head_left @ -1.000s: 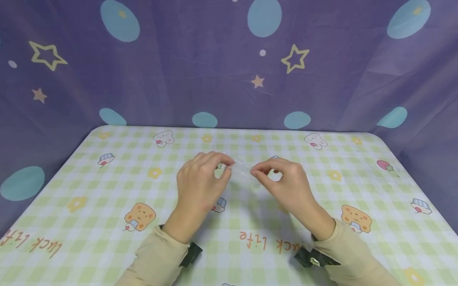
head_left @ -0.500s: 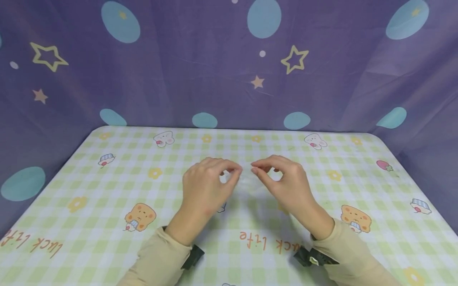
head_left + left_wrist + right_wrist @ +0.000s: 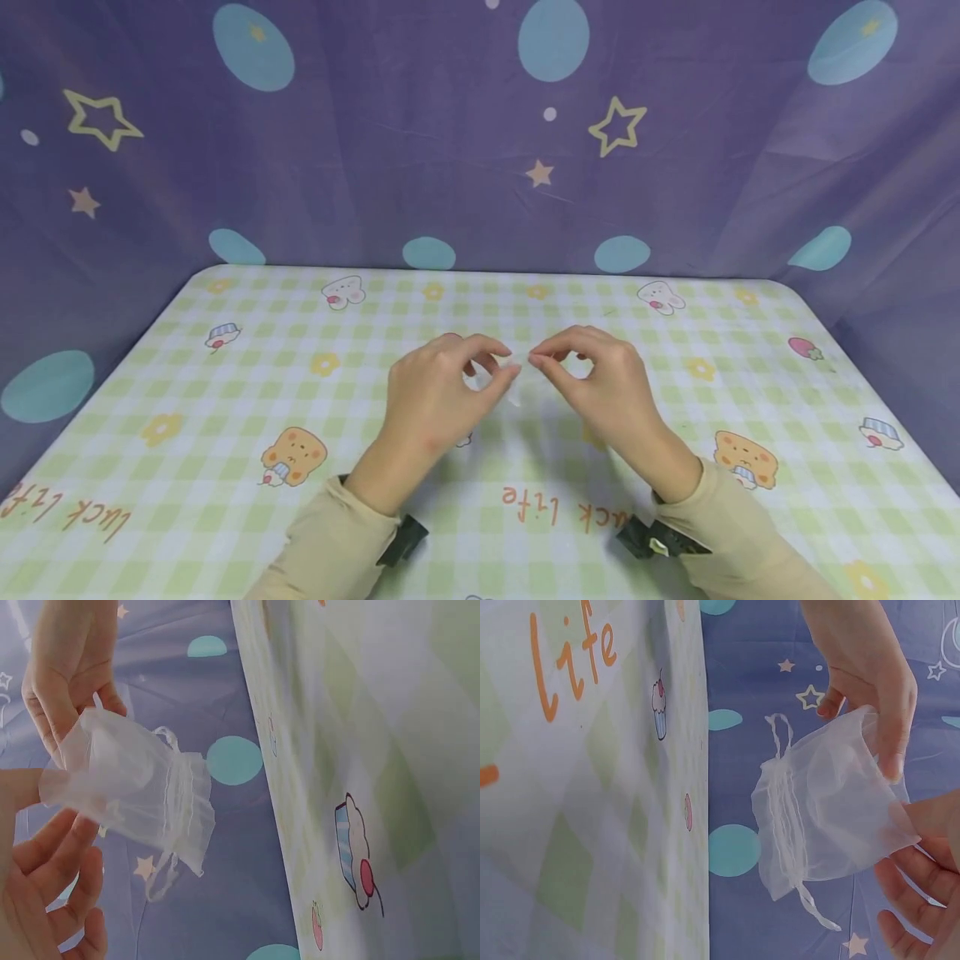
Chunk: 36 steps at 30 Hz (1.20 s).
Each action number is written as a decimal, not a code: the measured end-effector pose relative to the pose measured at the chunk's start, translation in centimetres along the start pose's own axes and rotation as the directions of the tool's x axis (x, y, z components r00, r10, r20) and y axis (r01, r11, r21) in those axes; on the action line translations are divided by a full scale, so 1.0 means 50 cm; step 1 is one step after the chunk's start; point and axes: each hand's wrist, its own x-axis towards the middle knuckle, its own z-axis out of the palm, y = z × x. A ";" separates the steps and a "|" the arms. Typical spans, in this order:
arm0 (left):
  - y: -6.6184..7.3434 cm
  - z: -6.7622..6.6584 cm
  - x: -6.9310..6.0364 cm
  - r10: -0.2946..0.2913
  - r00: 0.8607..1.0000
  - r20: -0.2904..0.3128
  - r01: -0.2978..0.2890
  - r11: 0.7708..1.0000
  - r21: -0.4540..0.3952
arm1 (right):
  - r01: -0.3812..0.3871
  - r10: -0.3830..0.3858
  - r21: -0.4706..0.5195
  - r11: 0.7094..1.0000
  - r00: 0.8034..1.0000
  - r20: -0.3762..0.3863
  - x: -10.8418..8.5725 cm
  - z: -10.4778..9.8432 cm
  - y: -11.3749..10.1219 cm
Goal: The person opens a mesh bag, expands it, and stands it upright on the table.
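1. Head view: the left hand (image 3: pixel 435 387), left of the sheer bag (image 3: pixel 840 810), has just parted its grip, now slightly spread.
2. The bag hangs above the surface (image 3: pixel 195 525), drawstring (image 3: pixel 789 817) lowest.
3. Right of the bag, the right hand (image 3: pixel 600 383) pinches its edge, apparently bearing it while the left loosens.

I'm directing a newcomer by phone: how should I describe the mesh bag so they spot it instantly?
Over the green-checked table, find the person's left hand and right hand. Between them is the mesh bag, its drawstring end facing down. Unlike the flat cartoon prints on the table, it is white and sheer.
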 end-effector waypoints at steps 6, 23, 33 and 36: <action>0.003 0.001 -0.001 -0.004 1.000 -0.009 0.004 1.000 0.000 | 0.012 -0.012 0.000 1.000 1.000 0.005 0.001 0.000 -0.001; -0.001 0.001 0.000 -0.040 0.999 0.017 0.040 0.999 -0.007 | -0.017 0.018 -0.036 0.999 1.000 0.023 0.001 0.000 0.000; -0.001 0.000 -0.001 -0.067 0.997 -0.048 0.067 0.998 -0.005 | -0.020 0.023 -0.072 0.997 0.999 0.039 -0.001 0.000 -0.001; -0.002 0.000 0.000 -0.092 0.994 -0.061 0.092 0.996 -0.004 | -0.038 0.044 -0.110 0.993 0.997 0.057 -0.002 0.000 -0.003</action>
